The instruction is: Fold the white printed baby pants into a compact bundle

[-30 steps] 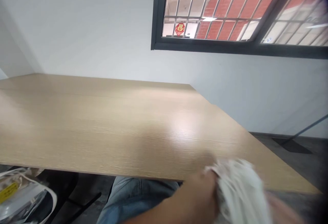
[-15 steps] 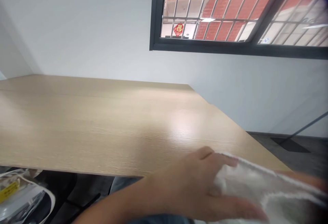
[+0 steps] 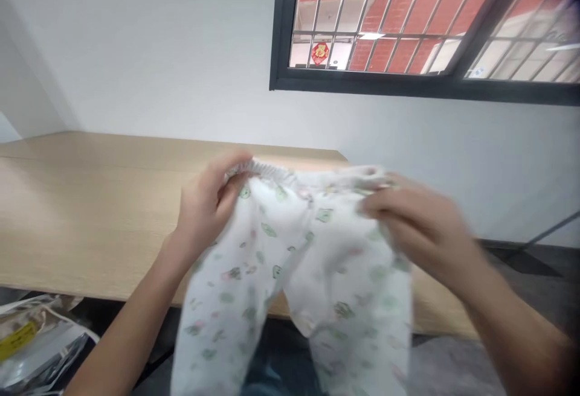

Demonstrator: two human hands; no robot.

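Two hands pinch the waistband of the printed baby trousers (image 3: 294,251) at centre frame: left hand (image 3: 206,203) closed on its left end, right hand (image 3: 417,227) on its right end; legs hang toward lower frame, over the tabletop (image 3: 90,203) edge

Wooden desk (image 3: 90,215) against white wall (image 3: 158,52); barred window (image 3: 408,22) upper right; plastic bag (image 3: 31,341) lower left.

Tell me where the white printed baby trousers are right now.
The baby trousers hang mid-frame in the head view, held by the waistband between the left hand and right hand, over the near edge of the wooden table.
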